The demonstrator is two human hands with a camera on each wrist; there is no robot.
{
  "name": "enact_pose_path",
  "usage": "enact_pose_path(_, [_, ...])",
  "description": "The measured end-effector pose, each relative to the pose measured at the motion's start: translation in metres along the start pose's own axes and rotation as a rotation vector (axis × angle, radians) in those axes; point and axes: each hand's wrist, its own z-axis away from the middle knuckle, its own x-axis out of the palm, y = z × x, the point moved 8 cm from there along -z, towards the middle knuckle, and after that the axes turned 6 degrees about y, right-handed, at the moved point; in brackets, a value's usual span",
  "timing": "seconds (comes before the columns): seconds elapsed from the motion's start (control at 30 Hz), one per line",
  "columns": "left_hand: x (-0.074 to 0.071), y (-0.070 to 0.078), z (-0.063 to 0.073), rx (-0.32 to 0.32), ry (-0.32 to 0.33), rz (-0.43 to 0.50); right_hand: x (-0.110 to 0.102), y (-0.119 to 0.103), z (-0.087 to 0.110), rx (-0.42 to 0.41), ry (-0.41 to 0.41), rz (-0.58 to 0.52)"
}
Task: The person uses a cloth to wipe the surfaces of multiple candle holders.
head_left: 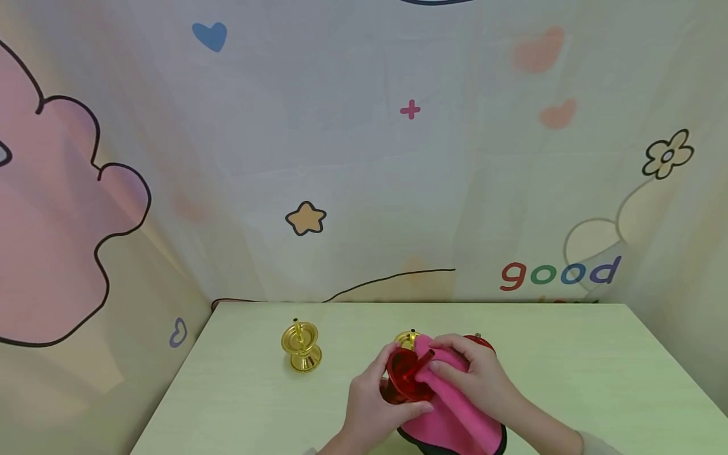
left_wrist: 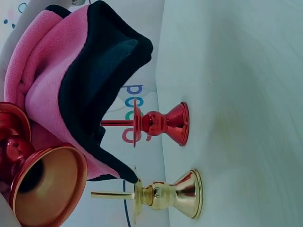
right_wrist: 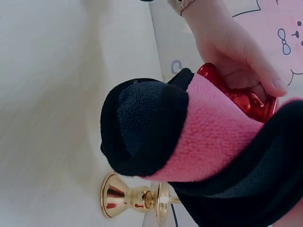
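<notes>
Left fingers holding red candlestick, right fingers pinching cloth

**Cartoon-printed curtain backs a pale tabletop**

A gold pedestal holder stands well left of the left hand. A second gold pedestal holder stands just beyond both hands, a red pedestal holder just beyond the right hand. Farther back, the curtain shows an orange star.

A smooth, pale green flat tabletop carries a shiny gold spiked-saucer stand on a flared foot, upright. Well to its left stands a matching gold metallic stand; nearer, to its right, a glossy red spiked-saucer stand.
</notes>
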Motion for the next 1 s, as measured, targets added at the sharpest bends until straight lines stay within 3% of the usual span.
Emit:
enact_pose_path(0.2, [-0.001, -0.004, 0.002, -0.027, 0.047, -0.049, 0.007, -0.003, 0.004, 0.01, -0.018, 0.002])
enact_pose_path(0.33, [-0.003, -0.008, 0.004, -0.058, 0.085, -0.085, 0.013, -0.007, 0.006, -0.005, -0.063, -0.011])
enact_pose_path(0.47, [-0.007, -0.007, 0.005, -0.047, 0.154, -0.111, 0.018, -0.007, 0.01, 0.0, -0.117, -0.026])
enact_pose_path(0.7, [-0.018, 0.002, 0.005, 0.04, 0.281, -0.104, 0.027, -0.007, 0.017, 0.07, -0.223, -0.137])
enact_pose_path(0.83, [-0.017, 0.01, 0.005, 0.123, 0.265, -0.135, 0.028, -0.005, 0.018, 0.154, -0.219, -0.207])
enact_pose_path(1.0, [-0.016, 0.016, 0.005, 0.19, 0.226, -0.181, 0.026, -0.006, 0.013, 0.109, -0.222, -0.206])
